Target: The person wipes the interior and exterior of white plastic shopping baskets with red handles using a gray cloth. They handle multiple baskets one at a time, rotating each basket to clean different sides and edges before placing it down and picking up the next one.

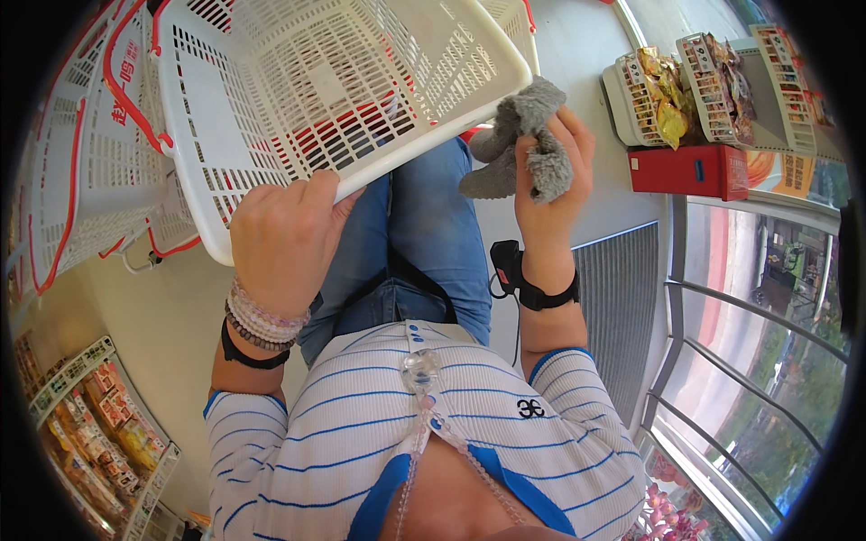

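Note:
A white plastic shopping basket [327, 82] with slotted walls is tilted before me, its inside facing me. My left hand [287, 240] grips the near rim at the basket's lower left, thumb and fingers wrapped over the edge. In my right hand [572, 159] is a bunched grey plush cloth [517, 138], held beside the basket's right corner. Part of the cloth hangs down to the left of the fingers. Whether the cloth touches the rim, I cannot tell.
More white baskets with red handles [101, 182] stand at the left. Racks of packaged snacks [101, 433] are at lower left, and wire bins of packets [656, 98] at upper right, above a red box [687, 172]. A grey ribbed mat [619, 291] lies by the glass front.

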A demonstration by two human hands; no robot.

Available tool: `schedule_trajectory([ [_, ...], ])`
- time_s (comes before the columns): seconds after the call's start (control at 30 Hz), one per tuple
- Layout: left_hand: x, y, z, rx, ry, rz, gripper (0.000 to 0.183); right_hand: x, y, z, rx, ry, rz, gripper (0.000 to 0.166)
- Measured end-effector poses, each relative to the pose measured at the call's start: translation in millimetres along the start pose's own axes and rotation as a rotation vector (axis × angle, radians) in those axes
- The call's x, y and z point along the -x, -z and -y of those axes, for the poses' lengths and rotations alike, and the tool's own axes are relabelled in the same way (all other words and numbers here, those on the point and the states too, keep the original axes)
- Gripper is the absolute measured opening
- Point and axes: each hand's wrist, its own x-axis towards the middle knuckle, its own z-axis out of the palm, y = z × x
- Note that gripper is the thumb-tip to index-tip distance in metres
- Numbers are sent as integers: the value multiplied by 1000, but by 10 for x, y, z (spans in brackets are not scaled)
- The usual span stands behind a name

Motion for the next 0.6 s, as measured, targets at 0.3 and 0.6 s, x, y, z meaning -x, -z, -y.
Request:
schedule_trajectory([
  [0.3, -10, -159, 29, 31, -57, -1, 22, 118, -370, 304, 52, 481, 407, 23],
  [0.6, 3, -84, 160, 50, -18, -21, 20, -377, -25, -351, 331, 591, 242, 23],
])
